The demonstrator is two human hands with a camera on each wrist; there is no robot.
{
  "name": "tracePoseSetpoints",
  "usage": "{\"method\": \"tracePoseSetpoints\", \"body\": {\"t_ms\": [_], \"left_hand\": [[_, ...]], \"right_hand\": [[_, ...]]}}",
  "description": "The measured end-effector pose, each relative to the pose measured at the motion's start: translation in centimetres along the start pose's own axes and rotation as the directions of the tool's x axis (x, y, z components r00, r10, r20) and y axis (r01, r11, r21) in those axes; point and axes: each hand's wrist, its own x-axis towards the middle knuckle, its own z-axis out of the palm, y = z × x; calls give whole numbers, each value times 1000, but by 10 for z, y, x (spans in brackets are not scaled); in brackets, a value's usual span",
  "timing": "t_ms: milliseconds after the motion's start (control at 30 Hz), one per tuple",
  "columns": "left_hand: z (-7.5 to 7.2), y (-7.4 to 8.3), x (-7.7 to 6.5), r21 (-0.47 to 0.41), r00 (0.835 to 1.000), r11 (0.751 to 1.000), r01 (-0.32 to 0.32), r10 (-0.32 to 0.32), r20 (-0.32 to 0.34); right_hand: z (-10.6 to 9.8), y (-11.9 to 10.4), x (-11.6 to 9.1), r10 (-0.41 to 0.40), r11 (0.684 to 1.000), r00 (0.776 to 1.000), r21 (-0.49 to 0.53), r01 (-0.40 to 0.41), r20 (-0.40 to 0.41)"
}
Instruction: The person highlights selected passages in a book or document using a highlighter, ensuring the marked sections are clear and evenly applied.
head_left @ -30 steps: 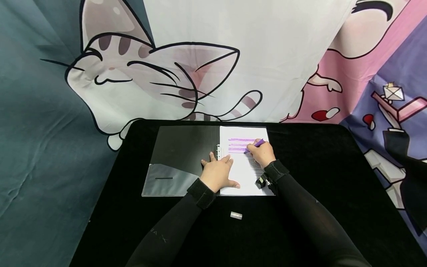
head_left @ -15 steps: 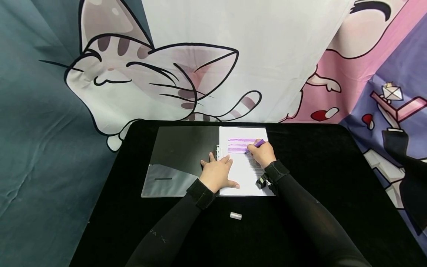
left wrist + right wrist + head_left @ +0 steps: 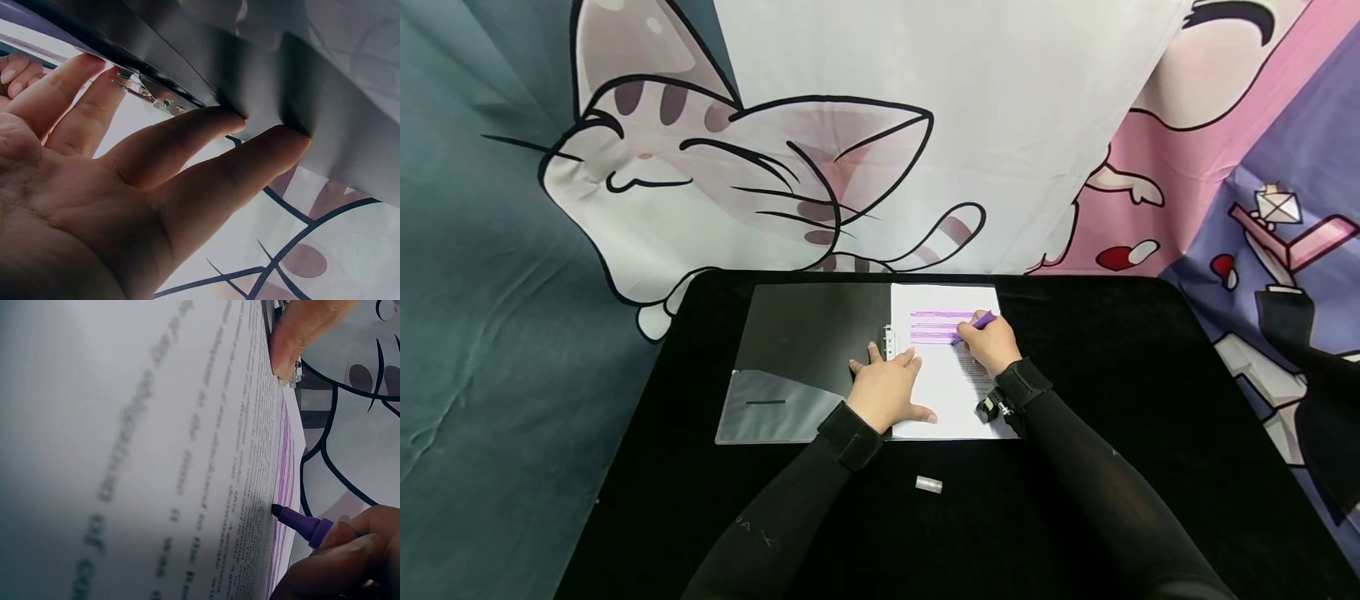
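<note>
An open dark folder [image 3: 816, 329] lies on the table with a printed sheet [image 3: 943, 392] on its right side. Purple highlighted lines [image 3: 936, 327] cover the upper part of the sheet. My right hand [image 3: 991, 343] pinches a purple highlighter [image 3: 306, 525], its tip right at the text below the marked lines. Fingers spread, my left hand [image 3: 883, 392] rests across the folder's spine, the thumb on the sheet's lower left. In the left wrist view its fingertips touch the folder's cover and reach beside the metal clip [image 3: 156, 94].
A small pale cylinder [image 3: 928, 484], shaped like a pen cap, lies on the black tabletop [image 3: 1112, 350] in front of the folder. A clear pocket [image 3: 775, 408] covers the folder's lower left. A curtain with cartoon cats [image 3: 737, 183] hangs behind the table.
The camera view shifts slightly, so the scene slides a little left. The highlighter tip moves slightly to the right relative to the sheet; the left hand stays in place.
</note>
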Motion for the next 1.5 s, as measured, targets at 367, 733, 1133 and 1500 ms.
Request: {"method": "tracePoseSetpoints", "body": {"t_ms": [367,733,1133,1500], "left_hand": [[-1,-1,0,4,1000,1000,-2,2,8],[-1,-1,-1,21,1000,1000,1,-1,12],[-1,-1,-1,20,1000,1000,-6,5,7],[-5,1,-4,-13,1000,1000,-2,2,-2]], "right_hand": [[0,5,7,31,998,999,46,-33,31],[-13,-24,-25,-9,999,999,39,8,41],[-19,-32,-34,30,999,999,25,-31,33],[-22,-29,-32,22,1000,999,6,-22,27]]}}
